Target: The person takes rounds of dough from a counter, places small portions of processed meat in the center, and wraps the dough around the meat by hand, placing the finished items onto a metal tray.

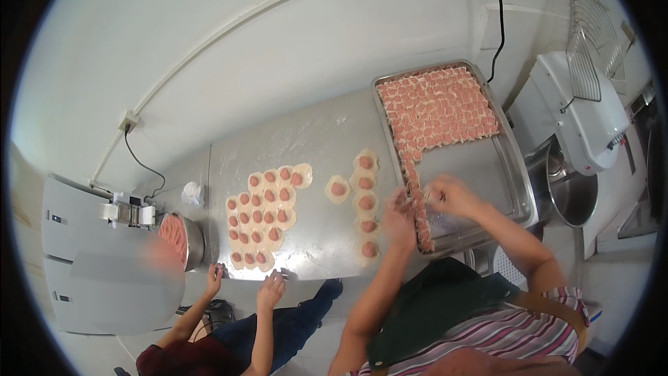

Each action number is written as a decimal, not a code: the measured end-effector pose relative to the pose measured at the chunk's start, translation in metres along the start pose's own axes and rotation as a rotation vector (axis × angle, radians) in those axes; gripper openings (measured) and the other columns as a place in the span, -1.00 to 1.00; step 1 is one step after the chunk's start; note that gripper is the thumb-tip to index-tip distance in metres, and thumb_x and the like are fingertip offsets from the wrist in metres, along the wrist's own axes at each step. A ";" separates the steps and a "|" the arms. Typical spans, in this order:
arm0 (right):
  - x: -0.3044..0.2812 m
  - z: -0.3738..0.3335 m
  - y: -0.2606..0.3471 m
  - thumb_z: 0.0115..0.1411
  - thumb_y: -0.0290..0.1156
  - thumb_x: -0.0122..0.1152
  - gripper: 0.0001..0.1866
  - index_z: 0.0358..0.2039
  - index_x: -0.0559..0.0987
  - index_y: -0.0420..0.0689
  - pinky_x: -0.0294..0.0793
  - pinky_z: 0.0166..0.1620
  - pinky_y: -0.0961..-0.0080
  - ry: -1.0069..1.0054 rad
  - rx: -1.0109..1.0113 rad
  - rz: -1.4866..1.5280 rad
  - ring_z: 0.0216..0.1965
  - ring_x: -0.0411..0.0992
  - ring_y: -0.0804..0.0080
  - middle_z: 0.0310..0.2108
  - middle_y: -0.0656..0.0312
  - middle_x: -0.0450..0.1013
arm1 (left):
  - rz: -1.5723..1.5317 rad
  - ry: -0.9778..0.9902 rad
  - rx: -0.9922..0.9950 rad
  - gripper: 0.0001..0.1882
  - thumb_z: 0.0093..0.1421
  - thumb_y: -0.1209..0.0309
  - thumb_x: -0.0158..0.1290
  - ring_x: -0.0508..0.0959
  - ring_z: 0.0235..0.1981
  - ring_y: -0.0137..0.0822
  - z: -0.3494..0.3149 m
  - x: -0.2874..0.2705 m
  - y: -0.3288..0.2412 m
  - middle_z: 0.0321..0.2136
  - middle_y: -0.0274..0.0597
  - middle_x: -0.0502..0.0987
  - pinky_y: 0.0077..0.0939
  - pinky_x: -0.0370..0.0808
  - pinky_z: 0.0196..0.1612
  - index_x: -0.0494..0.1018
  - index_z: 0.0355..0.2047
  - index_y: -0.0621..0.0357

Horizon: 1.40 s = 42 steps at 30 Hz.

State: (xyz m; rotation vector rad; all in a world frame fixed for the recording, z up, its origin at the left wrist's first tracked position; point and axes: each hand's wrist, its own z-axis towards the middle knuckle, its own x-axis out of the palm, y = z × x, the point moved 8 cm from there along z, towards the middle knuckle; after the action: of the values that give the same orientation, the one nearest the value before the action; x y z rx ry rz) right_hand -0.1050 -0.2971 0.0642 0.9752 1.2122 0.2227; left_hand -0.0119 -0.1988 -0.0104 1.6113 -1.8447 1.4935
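Note:
A large metal tray (518, 181) holds tightly packed rows of small open-topped meat dumplings (442, 108), with one narrow column of them running down its left side. My left hand (399, 219) is at the tray's left rim beside that column, its fingers smeared by motion. Over the column, my right hand (451, 196) has its fingers pinched together; what is between them is too small to make out. Left of my left hand, a line of round dough wrappers (366, 202) lies on the steel table, each with a lump of pink filling. One more filled wrapper (337, 189) lies apart.
Several filled wrappers (257, 212) lie grouped on the steel table (313, 237). A co-worker's hands (271, 289) are at its front edge. A metal bowl of pink filling (193, 240) stands far left, near a small scale-like machine (129, 212). A white mixer (577, 115) stands right.

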 end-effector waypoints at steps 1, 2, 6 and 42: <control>-0.004 0.009 -0.047 -0.08 -0.47 0.19 -0.70 -0.28 0.42 -0.20 0.40 -0.28 0.26 -0.097 0.142 0.001 -0.30 0.38 0.06 -0.25 -0.02 0.31 | 0.089 -0.084 0.118 -0.39 0.23 -0.06 -0.32 0.19 0.10 -0.17 0.007 -0.008 -0.009 0.06 -0.15 0.24 -0.20 0.13 0.14 0.21 0.06 0.20; 0.003 0.023 -0.086 -0.08 -0.48 0.18 -0.70 -0.27 0.41 -0.20 0.40 -0.28 0.26 -0.165 0.184 -0.053 -0.31 0.37 0.05 -0.26 -0.02 0.30 | 0.096 -0.089 0.136 -0.40 0.23 -0.05 -0.32 0.17 0.11 -0.17 0.011 -0.010 -0.011 0.06 -0.15 0.23 -0.20 0.11 0.16 0.21 0.05 0.19; 0.011 0.057 -0.142 -0.10 -0.51 0.16 -0.65 -0.23 0.37 -0.19 0.38 -0.27 0.24 -0.456 0.321 -0.115 -0.31 0.35 0.00 -0.29 -0.03 0.29 | 0.109 -0.132 0.186 -0.43 0.23 -0.02 -0.29 0.14 0.11 -0.16 0.008 -0.029 -0.035 0.06 -0.12 0.21 -0.23 0.05 0.19 0.19 0.05 0.18; 0.179 -0.015 0.071 -0.15 -0.35 0.26 -0.74 -0.49 0.47 -0.24 0.38 -0.38 0.41 -0.089 0.236 0.249 -0.50 0.42 0.30 -0.57 0.13 0.42 | 0.600 0.088 0.063 -0.62 0.17 0.36 -0.04 0.46 -0.12 -0.23 -0.048 -0.197 -0.064 -0.12 -0.09 0.43 -0.38 0.43 -0.11 0.27 -0.02 0.25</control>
State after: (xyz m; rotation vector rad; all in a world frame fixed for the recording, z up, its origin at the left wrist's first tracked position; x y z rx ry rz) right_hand -0.0251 -0.1369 -0.0065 1.3309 1.0501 0.2331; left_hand 0.0908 -0.0380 -0.1049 1.0274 -2.3747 1.8243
